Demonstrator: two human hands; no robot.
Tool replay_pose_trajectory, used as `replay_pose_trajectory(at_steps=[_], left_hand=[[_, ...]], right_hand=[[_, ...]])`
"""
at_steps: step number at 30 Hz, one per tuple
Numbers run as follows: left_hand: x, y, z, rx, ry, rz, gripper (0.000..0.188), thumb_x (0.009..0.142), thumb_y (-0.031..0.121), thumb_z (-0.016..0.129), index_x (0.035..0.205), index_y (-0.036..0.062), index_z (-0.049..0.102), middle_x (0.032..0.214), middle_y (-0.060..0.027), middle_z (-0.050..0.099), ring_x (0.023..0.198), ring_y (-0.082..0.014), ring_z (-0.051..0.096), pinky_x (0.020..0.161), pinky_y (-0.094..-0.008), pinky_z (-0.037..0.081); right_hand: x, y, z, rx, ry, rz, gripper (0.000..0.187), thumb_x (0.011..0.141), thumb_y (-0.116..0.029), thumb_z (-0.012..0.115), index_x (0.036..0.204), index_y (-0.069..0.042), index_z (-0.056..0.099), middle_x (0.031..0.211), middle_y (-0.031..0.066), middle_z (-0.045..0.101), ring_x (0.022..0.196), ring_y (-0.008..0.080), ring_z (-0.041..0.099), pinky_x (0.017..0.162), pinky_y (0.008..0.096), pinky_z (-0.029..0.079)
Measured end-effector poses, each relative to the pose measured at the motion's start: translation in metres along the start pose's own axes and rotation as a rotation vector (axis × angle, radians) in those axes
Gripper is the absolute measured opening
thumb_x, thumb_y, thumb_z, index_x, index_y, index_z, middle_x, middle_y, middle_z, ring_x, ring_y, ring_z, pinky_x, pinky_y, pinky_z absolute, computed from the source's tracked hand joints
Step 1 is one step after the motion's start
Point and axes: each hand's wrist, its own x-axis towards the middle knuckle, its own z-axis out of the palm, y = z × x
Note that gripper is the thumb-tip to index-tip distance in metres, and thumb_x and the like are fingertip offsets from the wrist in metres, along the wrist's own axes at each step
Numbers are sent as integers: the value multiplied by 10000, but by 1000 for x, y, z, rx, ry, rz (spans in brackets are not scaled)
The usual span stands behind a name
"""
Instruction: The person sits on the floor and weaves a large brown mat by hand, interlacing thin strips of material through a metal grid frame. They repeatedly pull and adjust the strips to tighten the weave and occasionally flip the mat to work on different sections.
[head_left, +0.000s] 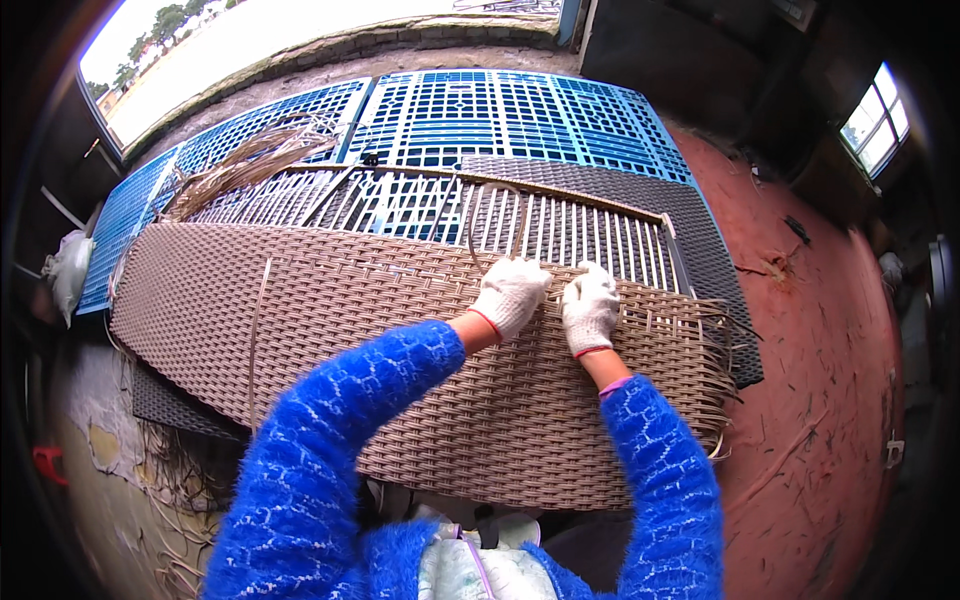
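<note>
A brown woven wicker panel (400, 330) lies before me, its upper edge meeting a row of bare pale ribs (570, 235). My left hand (512, 295), in a white knitted glove, is closed at that edge on a thin brown wicker strand (470, 225), which loops up over the ribs. Close beside it on the right, my right hand (590, 308), gloved the same way, presses its curled fingers to the weave. What its fingertips pinch is hidden. Loose strand ends (715, 375) stick out along the panel's right side.
Blue plastic grid pallets (440, 115) form the work surface, with a dark woven sheet (690, 215) under the panel. A bundle of loose strands (250, 160) lies at the far left. Red floor (800, 400) spreads to the right; a white bag (70, 265) hangs at the left.
</note>
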Motion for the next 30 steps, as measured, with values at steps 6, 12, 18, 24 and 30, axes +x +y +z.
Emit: replay_pose_trajectory(at_steps=[6, 12, 18, 24, 30], left_hand=[[28, 31, -10, -811, -29, -199, 161, 967, 204, 674, 1073, 102, 739, 926, -98, 755, 800, -244, 708, 742, -365, 569], [27, 14, -17, -633, -14, -327, 122, 866, 211, 745, 872, 93, 716, 793, -91, 729, 731, -208, 714, 681, -357, 564], [23, 23, 15, -239, 29, -183, 105, 848, 196, 685, 799, 103, 691, 768, -138, 699, 741, -342, 697, 669, -448, 548], [17, 26, 32, -358, 13, -155, 128, 867, 206, 679, 832, 84, 665, 801, -149, 670, 799, -364, 672, 712, -463, 525], [31, 47, 27, -440, 14, -123, 133, 926, 201, 668, 1006, 97, 691, 953, -150, 653, 924, -355, 660, 806, -454, 535]], right_hand=[[25, 37, -52, 264, 81, -4, 99, 804, -44, 730, 739, -15, 661, 1137, 126, 707, 1009, 277, 663, 910, 396, 537], [-5, 34, -38, -92, -203, -103, 186, 819, -270, 789, 850, -92, 749, 1312, 125, 647, 1214, 307, 574, 1041, 449, 449], [-16, 30, -25, -427, -319, -239, 270, 920, -308, 628, 938, -73, 760, 1462, 167, 545, 1413, 331, 407, 1133, 505, 306], [-18, 37, -9, -192, -153, -52, 223, 905, -249, 645, 950, -54, 744, 1454, 135, 558, 1352, 304, 481, 1126, 456, 359], [5, 55, -25, 80, -29, 135, 126, 812, -86, 722, 705, -44, 670, 1234, 120, 700, 1066, 283, 679, 931, 386, 547]])
